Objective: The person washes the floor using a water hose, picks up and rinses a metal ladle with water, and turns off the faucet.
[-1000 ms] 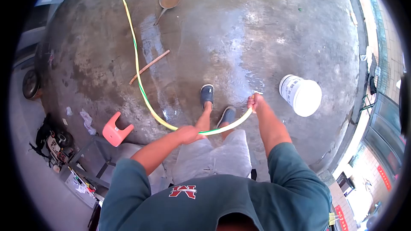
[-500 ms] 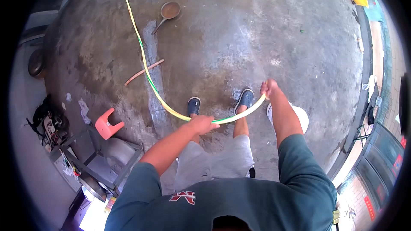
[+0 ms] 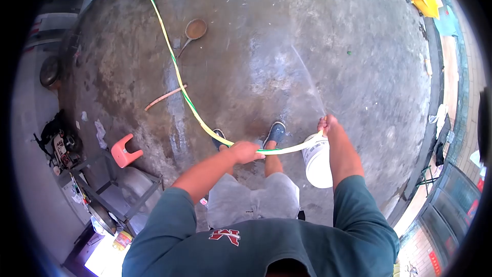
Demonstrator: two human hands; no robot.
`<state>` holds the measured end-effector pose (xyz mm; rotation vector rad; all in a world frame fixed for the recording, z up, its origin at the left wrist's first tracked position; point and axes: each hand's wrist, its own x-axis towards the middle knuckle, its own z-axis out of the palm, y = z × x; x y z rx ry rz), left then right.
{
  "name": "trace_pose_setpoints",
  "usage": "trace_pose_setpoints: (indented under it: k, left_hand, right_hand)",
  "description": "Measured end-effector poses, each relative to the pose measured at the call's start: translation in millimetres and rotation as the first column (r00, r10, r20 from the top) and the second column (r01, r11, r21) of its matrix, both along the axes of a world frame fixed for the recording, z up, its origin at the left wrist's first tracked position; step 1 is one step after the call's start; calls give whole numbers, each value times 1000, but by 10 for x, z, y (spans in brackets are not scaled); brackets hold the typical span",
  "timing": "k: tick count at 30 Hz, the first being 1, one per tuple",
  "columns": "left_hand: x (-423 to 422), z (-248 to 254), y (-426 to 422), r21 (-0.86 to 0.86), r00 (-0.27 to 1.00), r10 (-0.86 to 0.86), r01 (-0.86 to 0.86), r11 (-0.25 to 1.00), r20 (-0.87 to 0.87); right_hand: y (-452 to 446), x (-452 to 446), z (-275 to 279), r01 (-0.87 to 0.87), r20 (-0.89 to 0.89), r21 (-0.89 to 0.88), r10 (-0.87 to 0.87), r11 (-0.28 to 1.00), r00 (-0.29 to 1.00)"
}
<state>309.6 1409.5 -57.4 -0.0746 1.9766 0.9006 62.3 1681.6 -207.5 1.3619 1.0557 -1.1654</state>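
Patchily wet concrete floor [image 3: 369, 66]; left hand [image 3: 246, 152] and right hand [image 3: 328, 124] clasp a hose [image 3: 287, 150].

- Stained, partly glossy concrete floor [image 3: 230, 82], centre
- Pale wall [image 3: 38, 187], nine o'clock
- Pink stool [image 3: 122, 153], nine o'clock
- Grey metal frame [image 3: 147, 194], eight o'clock
- Glass panels [image 3: 445, 195], four o'clock

- The view came from head height, looking steeply down and forward over the green shirt [image 3: 318, 249].
- Its wide, rounded field, black at the corners, caught the left hand [image 3: 247, 152] and right hand [image 3: 328, 124] fairly near, around mid-height.
- The concrete floor [image 3: 246, 102] stretched farther off, filling the upper part.
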Motion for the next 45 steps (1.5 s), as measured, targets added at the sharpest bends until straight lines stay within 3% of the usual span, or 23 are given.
trace_pose_setpoints:
  k: [3,7,10,16,24,27,30,34,37,41,45]
  left_hand:
    - [-116,85,55,0,993,-40,40,999,111]
    - [50,-70,31,-24,996,-84,83,996,-31]
    - [-38,-26,-100,76,990,126,-131,988,56]
    - [-340,-344,-254,133,982,180,-172,976,-52]
    - [-574,-437,-453,216,963,266,-253,943,-35]
    - [-445,-574,-546,220,975,222,-217,951,0]
    - [-68,-533,-701,225,980,190,-198,954,57]
    - [498,-360,-1027,198,964,161,-204,959,210]
    - [1004,-173,-1341,79,944,275,-292,953,181]
    - [1662,-138,-1752,-64,930,356,-351,934,93]
    - [1960,-8,-2052,-159,906,420,-407,900,56]
  right_hand:
    - [69,-20,-2,-16,39,23,15,1000,999]
    - [-152,-117,-52,-51,-13,-5,51,999,999]
    - [-460,-346,49,-125,-115,-19,122,992,986]
    - [-936,-1077,343,-201,-222,22,201,979,954]
    - [-1128,-1410,427,-216,-308,33,216,976,926]
    - [-1137,-1184,360,-161,-222,86,176,983,959]
    - [-1240,-756,174,-220,-116,104,231,970,966]
    - [-1691,-65,-151,-316,-17,-10,315,949,949]
    - [-2286,470,-449,-400,14,-43,401,915,916]
    - [-3137,1047,-452,-464,44,-125,472,877,881]
    - [-3696,1380,-535,-448,57,-220,470,866,881]
